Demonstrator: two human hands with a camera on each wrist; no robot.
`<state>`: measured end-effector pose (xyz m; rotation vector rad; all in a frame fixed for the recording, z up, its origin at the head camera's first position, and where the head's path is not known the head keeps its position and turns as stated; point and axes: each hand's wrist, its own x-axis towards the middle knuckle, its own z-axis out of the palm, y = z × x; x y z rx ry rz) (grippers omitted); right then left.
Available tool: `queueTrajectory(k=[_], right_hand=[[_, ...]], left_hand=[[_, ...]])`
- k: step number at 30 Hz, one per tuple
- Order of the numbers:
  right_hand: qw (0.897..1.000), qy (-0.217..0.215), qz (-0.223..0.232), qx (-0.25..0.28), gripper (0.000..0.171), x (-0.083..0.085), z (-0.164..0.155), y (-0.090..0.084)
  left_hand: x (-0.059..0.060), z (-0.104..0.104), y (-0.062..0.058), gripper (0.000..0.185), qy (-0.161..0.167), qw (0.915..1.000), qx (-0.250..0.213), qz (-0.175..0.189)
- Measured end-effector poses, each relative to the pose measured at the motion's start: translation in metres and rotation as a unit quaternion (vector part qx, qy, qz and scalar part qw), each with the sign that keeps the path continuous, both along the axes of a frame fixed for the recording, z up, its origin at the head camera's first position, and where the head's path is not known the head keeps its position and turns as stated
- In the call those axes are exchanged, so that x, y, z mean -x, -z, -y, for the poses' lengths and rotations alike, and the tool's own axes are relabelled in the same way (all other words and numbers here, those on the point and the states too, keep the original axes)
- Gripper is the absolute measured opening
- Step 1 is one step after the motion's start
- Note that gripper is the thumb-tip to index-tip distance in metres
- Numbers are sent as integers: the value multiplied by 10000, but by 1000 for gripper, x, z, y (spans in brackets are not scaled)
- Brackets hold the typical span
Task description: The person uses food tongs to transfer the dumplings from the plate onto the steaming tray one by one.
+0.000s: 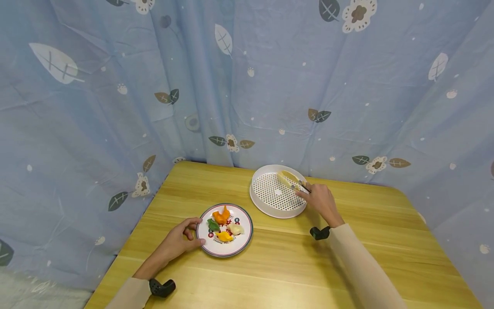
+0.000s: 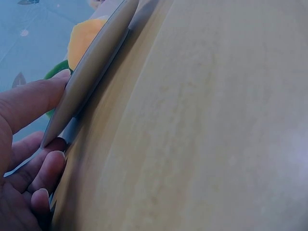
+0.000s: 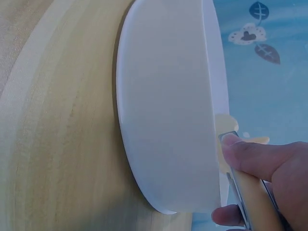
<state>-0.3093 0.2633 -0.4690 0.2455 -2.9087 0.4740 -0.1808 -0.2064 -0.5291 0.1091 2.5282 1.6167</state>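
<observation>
Wooden desk (image 1: pixel 293 266) carries everything. Toward its left edge, the left hand (image 1: pixel 178 242) holds the rim of a patterned plate (image 1: pixel 243 245), grip curled round its edge; orange, green and pale dumplings (image 1: pixel 224 223) lie on it. Further right, near the back edge, the right hand (image 1: pixel 320 201) pinches tongs (image 1: pixel 302 187), grasping a pale dumpling (image 1: pixel 286 177) inside the white perforated steamer tray (image 1: pixel 270 199).

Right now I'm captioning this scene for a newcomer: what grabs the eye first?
The patterned plate of bright orange, green and pale dumplings near the table's front left, its rim held by the left hand. Behind it to the right, the white perforated tray, where the right hand holds tongs at a pale dumpling.
</observation>
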Motion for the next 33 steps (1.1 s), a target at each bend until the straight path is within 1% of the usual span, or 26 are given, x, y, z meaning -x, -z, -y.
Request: queueTrajectory(k=[5,8,11,13,15,18,21,26,30,33], right_hand=[[9997,159,155,38,42,3,0,0],[9993,266,263,47,45,3,-1,0],[9987,316,395,30,48,3,-1,0],[9985,321,452,38,45,3,-2,0],[9983,309,482,67,42,2,-2,0],[9982,293,519,105,42,1,-3,0],[9984,257,484,121,43,0,-3,1],[9995,156,200,183,44,-3,-5,-1],[9997,45,-5,225,50,-7,-6,-2],[9995,-80,-111,294,47,-10,-5,-2]], left_hand=[[0,0,-2,64,85,9999,-84,-65],[0,0,-1,63,132,9997,-127,-132],[0,-1,0,63,105,9997,-136,-145],[0,-2,2,62,75,9999,-68,-138],[0,-2,3,63,65,9999,-105,-120],[-1,-2,2,63,74,9998,-156,-111],[-2,-2,0,64,109,9996,-250,-107],[-1,-1,1,64,115,9996,-227,-109],[-1,-1,1,65,111,9996,-215,-110],[-1,0,0,65,118,9997,-197,-115]])
